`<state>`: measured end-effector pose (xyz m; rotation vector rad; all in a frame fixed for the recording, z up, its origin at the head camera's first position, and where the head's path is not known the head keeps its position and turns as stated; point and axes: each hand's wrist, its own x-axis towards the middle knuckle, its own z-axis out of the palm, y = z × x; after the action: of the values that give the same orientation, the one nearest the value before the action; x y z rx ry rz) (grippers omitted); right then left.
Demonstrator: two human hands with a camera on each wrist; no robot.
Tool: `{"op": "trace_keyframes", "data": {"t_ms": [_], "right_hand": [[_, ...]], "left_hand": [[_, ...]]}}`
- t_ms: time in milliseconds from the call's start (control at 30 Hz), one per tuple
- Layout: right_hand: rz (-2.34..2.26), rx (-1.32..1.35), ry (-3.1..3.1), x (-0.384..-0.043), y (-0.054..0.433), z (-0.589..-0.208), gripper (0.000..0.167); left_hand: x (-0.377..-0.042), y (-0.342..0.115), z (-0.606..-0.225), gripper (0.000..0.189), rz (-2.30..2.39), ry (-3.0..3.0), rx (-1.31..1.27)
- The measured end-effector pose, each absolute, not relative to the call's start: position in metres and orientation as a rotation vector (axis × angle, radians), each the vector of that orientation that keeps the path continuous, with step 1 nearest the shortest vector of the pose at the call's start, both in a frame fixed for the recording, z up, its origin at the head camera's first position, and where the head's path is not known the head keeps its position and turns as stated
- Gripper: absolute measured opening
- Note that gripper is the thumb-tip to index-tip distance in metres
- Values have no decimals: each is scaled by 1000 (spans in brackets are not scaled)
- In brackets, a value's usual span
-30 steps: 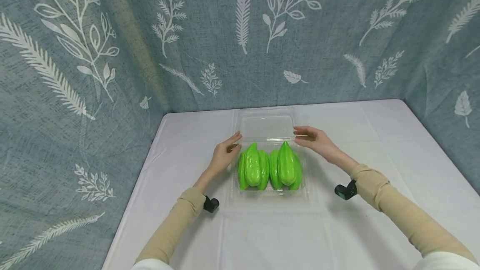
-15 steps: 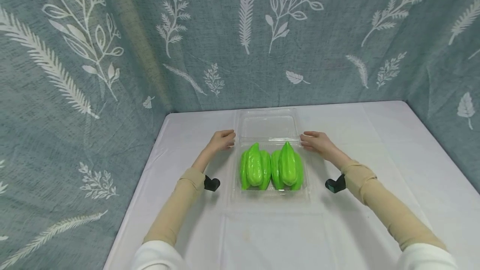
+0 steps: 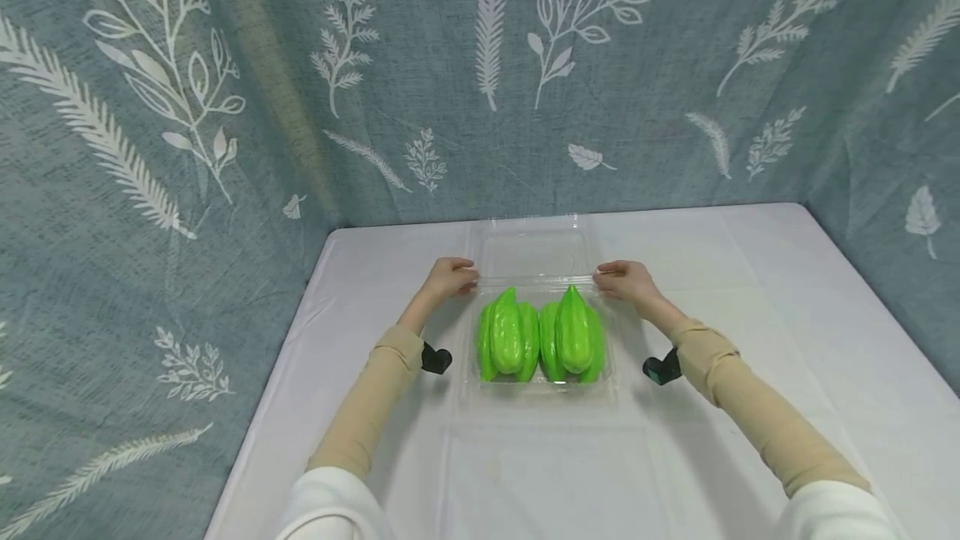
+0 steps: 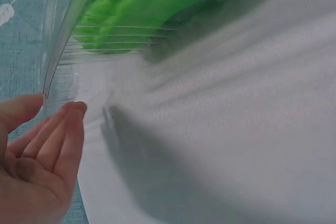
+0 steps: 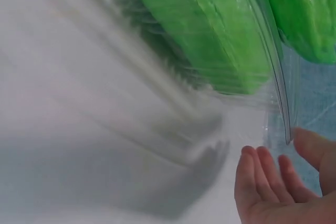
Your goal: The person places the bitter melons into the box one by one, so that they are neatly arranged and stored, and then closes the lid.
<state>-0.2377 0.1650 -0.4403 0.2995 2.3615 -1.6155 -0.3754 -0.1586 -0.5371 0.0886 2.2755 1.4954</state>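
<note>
A clear plastic clamshell box point(image 3: 543, 386) lies on the white table with its lid point(image 3: 536, 250) folded back on the far side. Several glossy green ridged vegetables with pointed ends point(image 3: 574, 332) are piled inside in two side-by-side groups. My left hand point(image 3: 452, 277) is at the box's left side near the hinge. In the left wrist view the left thumb point(image 4: 26, 109) meets the clear rim, with a gap to the fairly straight fingers. My right hand point(image 3: 626, 282) mirrors it at the right hinge corner, its thumb point(image 5: 310, 142) at the rim and its fingers just outside, apart from the thumb.
A white cloth point(image 3: 540, 473) covers the table. Grey-blue curtains with white leaf prints point(image 3: 450, 65) hang behind and along the sides. A black wrist camera point(image 3: 437, 358) sits on the left wrist, another point(image 3: 662, 368) on the right.
Both hands drew outward from beside the lid, clear of the box's sides, then moved back in to the hinge corners. The vegetables and box stay in place.
</note>
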Motion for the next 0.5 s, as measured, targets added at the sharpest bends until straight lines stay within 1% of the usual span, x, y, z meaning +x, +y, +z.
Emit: {"op": "trace_keyframes", "data": {"t_ms": [100, 200, 300, 400, 500], "right_hand": [[-1577, 255, 2451, -236, 168, -440, 46], [-1525, 191, 2587, -236, 171, -441, 41], [-1461, 107, 2758, -235, 175, -443, 32], [-1426, 5, 2930, -235, 178, -445, 22], [-1392, -139, 3090, -236, 182, -446, 14]], "left_hand": [[-338, -149, -484, 44, 1484, 2350, 109], [-315, -145, -451, 38, 1478, 2433, 148], [-307, -144, -442, 31, 1516, 2497, 240], [-305, -142, -440, 22, 1569, 2559, 363], [-303, -138, -439, 19, 1609, 2611, 457]]}}
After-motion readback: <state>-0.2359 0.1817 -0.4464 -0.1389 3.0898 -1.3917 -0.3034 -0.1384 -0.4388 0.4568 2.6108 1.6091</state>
